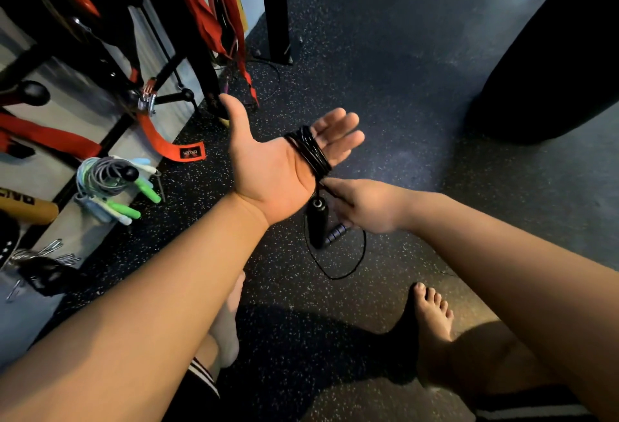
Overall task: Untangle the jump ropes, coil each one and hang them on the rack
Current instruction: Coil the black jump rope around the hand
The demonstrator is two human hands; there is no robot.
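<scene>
Coiling black jump rope (310, 150) round left hand (274, 167): thin cord, light, limp, probably slick; turns likely to slide unless kept taut. Best hold: cord just above handles (317, 220). Left palm up, fingers (335, 135) straight, acting as spool. Right hand (365, 207) just below, pinching cord; slack loop hangs above floor (402, 153).

Your dark speckled floor (385, 69) carries your bare right foot (433, 317), the base of a black post (280, 54) by the wall, and, it seems, a slack loop of black jump rope (335, 277).
</scene>
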